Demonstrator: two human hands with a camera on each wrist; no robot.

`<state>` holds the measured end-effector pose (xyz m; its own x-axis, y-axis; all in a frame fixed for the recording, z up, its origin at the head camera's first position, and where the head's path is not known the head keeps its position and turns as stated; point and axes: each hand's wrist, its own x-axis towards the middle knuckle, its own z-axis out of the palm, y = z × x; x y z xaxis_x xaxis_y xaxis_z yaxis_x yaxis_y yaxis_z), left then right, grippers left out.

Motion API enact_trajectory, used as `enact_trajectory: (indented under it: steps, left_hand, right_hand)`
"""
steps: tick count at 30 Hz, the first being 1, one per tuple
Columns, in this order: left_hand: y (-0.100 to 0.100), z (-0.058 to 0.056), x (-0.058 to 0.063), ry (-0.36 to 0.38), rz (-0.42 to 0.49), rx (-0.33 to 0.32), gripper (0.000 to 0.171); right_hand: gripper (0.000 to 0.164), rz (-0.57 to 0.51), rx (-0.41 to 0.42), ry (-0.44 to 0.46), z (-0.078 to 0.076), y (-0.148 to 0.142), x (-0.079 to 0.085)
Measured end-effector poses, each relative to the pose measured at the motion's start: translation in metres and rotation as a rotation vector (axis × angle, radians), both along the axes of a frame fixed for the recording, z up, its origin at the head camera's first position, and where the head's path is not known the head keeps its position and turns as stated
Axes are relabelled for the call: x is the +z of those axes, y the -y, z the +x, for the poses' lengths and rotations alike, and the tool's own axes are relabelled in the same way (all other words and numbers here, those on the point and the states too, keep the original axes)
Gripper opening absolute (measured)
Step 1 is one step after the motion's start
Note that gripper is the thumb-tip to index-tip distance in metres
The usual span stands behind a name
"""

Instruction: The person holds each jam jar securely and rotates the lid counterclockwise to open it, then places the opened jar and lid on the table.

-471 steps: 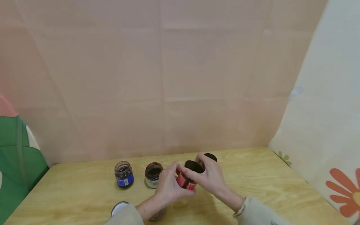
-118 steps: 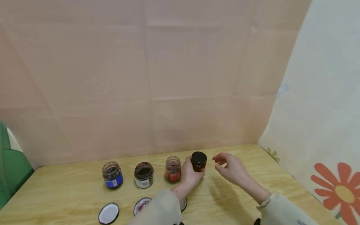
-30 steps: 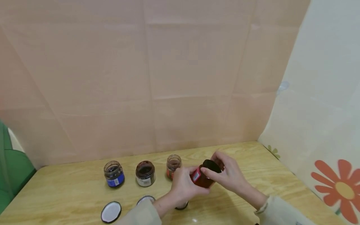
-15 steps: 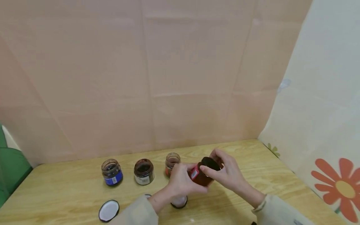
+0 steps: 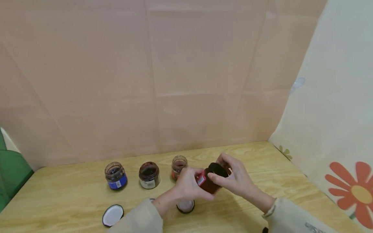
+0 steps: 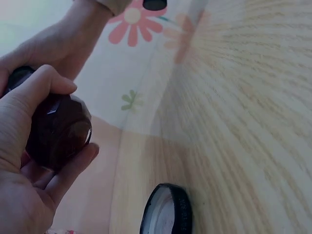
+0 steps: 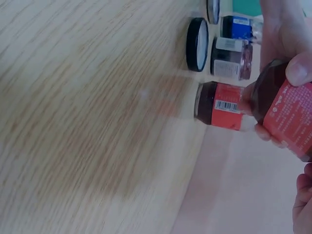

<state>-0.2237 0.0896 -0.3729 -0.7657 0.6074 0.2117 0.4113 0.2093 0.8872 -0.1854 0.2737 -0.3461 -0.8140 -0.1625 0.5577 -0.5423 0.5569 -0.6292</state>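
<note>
My left hand (image 5: 187,186) grips a red-labelled glass jar (image 5: 208,183) of dark contents, raised above the table and tilted to the right. My right hand (image 5: 237,178) pinches its black lid (image 5: 219,170) between thumb and fingers. The lid sits at the jar's mouth; whether it is loose I cannot tell. The left wrist view shows the jar's base (image 6: 68,131) between thumb and fingers. Behind my left hand stands a lidless red-labelled jar (image 5: 179,164), partly hidden in the head view. Near my left wrist lies an upturned lid (image 5: 186,207).
Further left stand a lidless white-labelled jar (image 5: 149,174) and a lidless blue-labelled jar (image 5: 116,176). A white-lined lid (image 5: 113,214) lies in front of the blue one. My left forearm mostly hides another lid (image 5: 152,200). A beige sheet (image 5: 204,81) hangs behind the wooden table (image 5: 64,194).
Earlier, another red-labelled jar was handled; it stood lidless by 3.9 s ago. My left hand then held this jar upright, right hand apart. Since, the jar was tilted and its lid gripped.
</note>
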Motion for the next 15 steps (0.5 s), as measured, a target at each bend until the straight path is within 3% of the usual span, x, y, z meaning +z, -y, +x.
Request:
enact_trajectory:
  steps: [5, 7, 9, 15]
  left_hand:
    - [0.008, -0.006, 0.001, 0.14, 0.039, -0.23, 0.031]
    - [0.011, -0.007, 0.0, 0.183, 0.061, -0.285, 0.031]
    - [0.012, -0.006, 0.0, 0.168, 0.05, -0.269, 0.032]
    - [0.008, 0.0, 0.0, 0.051, -0.018, -0.084, 0.031]
  right_hand:
    - [0.027, 0.078, 0.135, -0.076, -0.001, 0.001, 0.005]
    - [0.029, 0.121, 0.2, -0.109, -0.003, 0.0, 0.009]
    - [0.03, 0.16, 0.256, -0.121, -0.007, -0.002, 0.012]
    - [0.038, 0.218, 0.285, -0.066, -0.01, -0.013, 0.015]
